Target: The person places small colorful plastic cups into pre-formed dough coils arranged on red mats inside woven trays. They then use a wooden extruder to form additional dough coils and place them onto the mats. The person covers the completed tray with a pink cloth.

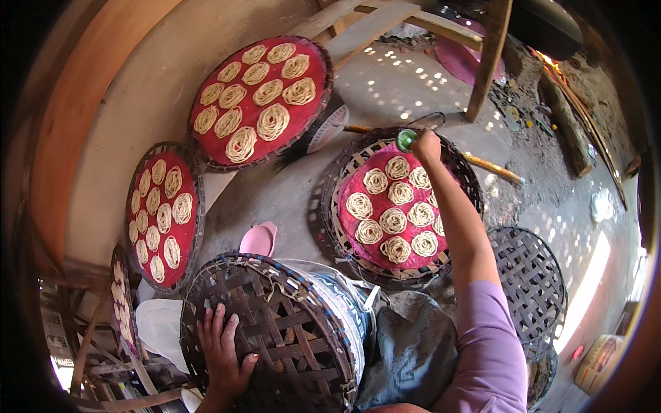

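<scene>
My left hand lies with its fingers spread on a dark woven basket at the near left. Stretched out far ahead, my right hand is closed on a small round green object, whose kind I cannot make out. It is at the far rim of a round woven tray. A red-pink cloth lines this tray, with several pale coils of noodle-like strands laid out on it. My right forearm hides part of the tray's right side.
Round trays with red cloths and similar coils stand at the far left and left. A pink dish lies between. Dark woven trays rest at the right. A wooden post, logs and a fire are at the far right.
</scene>
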A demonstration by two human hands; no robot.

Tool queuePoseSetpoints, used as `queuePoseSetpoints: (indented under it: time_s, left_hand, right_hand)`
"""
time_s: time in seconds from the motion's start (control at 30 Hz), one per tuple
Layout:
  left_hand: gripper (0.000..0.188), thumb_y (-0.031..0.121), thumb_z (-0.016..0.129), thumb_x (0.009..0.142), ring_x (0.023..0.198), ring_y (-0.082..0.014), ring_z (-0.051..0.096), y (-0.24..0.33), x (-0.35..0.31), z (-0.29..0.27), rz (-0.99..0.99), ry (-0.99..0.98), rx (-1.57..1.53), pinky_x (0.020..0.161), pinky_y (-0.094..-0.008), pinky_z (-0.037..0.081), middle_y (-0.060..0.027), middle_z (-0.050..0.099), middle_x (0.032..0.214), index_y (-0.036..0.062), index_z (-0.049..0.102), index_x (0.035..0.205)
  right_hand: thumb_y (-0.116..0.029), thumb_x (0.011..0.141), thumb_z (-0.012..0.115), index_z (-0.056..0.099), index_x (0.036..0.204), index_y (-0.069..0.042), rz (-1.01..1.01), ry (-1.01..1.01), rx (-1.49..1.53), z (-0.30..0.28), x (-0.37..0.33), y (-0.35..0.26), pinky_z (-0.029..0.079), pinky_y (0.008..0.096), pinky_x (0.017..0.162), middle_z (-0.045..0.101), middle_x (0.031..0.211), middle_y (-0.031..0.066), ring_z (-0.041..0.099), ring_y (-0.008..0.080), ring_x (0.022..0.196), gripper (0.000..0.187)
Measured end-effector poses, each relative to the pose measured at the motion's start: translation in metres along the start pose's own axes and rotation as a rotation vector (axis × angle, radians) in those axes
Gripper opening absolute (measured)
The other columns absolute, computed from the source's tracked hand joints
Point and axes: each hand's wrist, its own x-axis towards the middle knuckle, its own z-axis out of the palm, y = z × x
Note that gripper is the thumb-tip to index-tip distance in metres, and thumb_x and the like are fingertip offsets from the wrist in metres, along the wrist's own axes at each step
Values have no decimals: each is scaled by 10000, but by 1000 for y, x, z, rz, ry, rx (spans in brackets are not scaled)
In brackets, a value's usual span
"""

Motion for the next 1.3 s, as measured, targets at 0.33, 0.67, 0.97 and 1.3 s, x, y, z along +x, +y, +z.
queuePoseSetpoints:
  time_s: [0.33,0.67,0.97,1.3]
  left_hand:
    - [718,599,404,922,1349,-486,254,-1,1,3,-20,-18,26,1092,-654,105,-260,313,1464,21,381,1347]
    - [691,562,420,928,1348,-484,254,-1,3,0,-1,-23,24,1097,-646,99,-264,307,1467,21,373,1355]
    - [676,539,424,933,1344,-483,266,2,3,0,2,-3,25,1093,-647,104,-265,314,1463,15,377,1357]
    - [693,556,417,923,1344,-471,277,2,3,0,-7,6,23,1093,-641,117,-250,324,1466,12,399,1351]
  right_hand:
    - [-45,822,489,540,946,31,-150,167,-11,48,21,26,507,510,747,644,867,293,633,458,848,155]
    - [-84,790,613,584,957,58,-3,94,-54,39,16,25,511,464,826,648,968,298,639,421,945,221]
    - [-121,792,639,599,867,36,-403,-43,142,53,-17,-13,531,490,661,652,766,265,656,438,730,179]
    - [-96,831,570,612,893,13,-304,-292,172,135,-129,-62,512,492,721,653,827,274,646,448,809,132]
